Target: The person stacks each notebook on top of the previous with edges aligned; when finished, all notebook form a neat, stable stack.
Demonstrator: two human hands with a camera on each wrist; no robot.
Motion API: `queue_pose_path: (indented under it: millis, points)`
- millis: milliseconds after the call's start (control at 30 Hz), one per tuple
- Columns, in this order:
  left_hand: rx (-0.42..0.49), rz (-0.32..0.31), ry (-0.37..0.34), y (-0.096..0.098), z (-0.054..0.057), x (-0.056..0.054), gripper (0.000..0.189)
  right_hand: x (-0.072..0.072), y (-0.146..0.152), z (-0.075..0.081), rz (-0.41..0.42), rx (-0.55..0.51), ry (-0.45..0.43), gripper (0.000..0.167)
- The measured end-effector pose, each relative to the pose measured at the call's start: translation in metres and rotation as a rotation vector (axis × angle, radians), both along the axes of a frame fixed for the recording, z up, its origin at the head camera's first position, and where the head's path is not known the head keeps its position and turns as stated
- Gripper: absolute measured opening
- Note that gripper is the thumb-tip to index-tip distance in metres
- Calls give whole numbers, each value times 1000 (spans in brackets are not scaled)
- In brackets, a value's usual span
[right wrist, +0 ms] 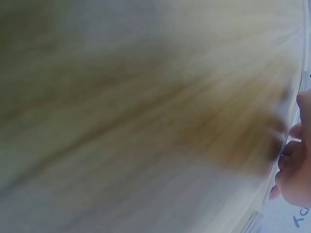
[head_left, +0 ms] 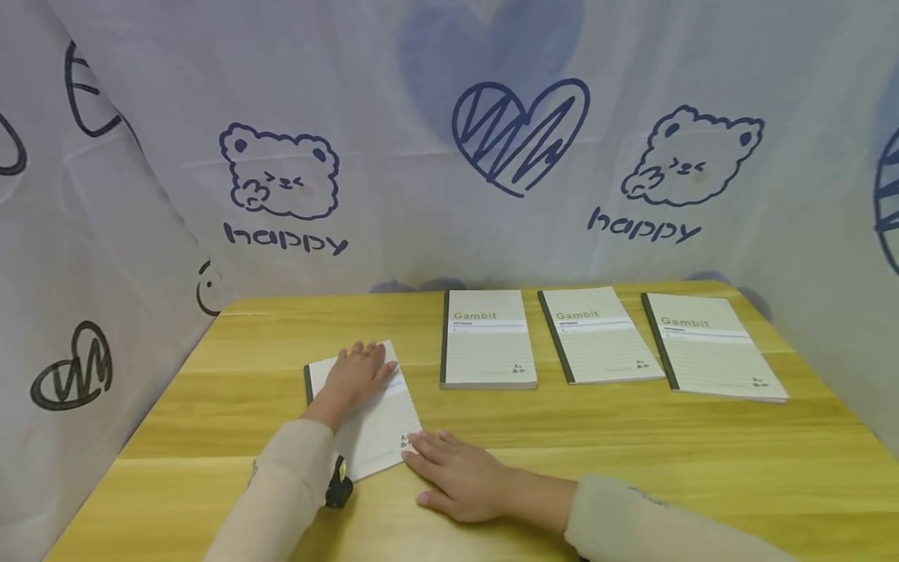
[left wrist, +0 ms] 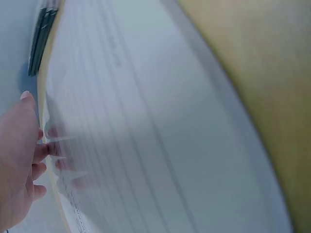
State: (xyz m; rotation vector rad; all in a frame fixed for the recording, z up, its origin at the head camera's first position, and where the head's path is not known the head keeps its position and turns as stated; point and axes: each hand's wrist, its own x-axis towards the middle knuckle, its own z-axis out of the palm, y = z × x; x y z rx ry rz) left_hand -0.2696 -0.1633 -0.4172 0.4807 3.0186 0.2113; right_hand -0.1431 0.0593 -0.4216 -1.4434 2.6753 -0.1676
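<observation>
A white notebook (head_left: pixel 375 429) with a dark spine lies tilted on the left half of the table. My left hand (head_left: pixel 360 375) rests palm down across its upper part, fingers stretched toward the far edge. In the left wrist view the lined cover (left wrist: pixel 126 121) fills most of the frame, and the hand's fingers reach its surface at the left. Flat at the notebook's near right corner is my right hand (head_left: pixel 467 480), its fingertips right at the "A5" print. The right wrist view shows bare wood grain, with the right hand (right wrist: pixel 295 155) at the edge.
Three similar "Gambit" notebooks stand in a row along the back: one at centre (head_left: pixel 488 351), one right of it (head_left: pixel 604 347), one far right (head_left: pixel 716 359). A small black device (head_left: pixel 339 488) sits by the left sleeve. Printed cloth (head_left: pixel 421 218) hangs behind the wooden table (head_left: pixel 597 429).
</observation>
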Motion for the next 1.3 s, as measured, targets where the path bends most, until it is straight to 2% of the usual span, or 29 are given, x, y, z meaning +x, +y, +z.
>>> queue_pose_path:
  millis: [200,300,467,600,667,733,900,967,1067,1300]
  points:
    - [-16,-1,-32,2,3,2,58,-3,-1,0,-1,-2,6,54]
    - [-6,-31,-6,4,8,6,58,-9,-1,2,13,-54,40,49]
    - [26,-67,147,2,22,19,55,-20,-6,8,-12,-204,93,41]
    - [50,-28,263,-6,27,35,51,-26,-10,7,-93,-306,158,39]
    - [49,8,278,-10,27,44,50,-29,-13,4,-130,-319,170,41]
    - [57,60,232,-15,24,53,50,-30,-16,1,-168,-313,143,44]
    - [52,181,43,-27,21,76,58,-34,-22,-1,-252,-278,43,52]
    - [44,217,-7,-34,20,83,62,-35,-25,0,-270,-258,22,54]
    - [45,251,-54,-43,18,92,66,-36,-29,1,-289,-235,-12,59]
    - [65,261,-103,-52,14,113,68,-40,-30,-2,-274,-192,-67,62]
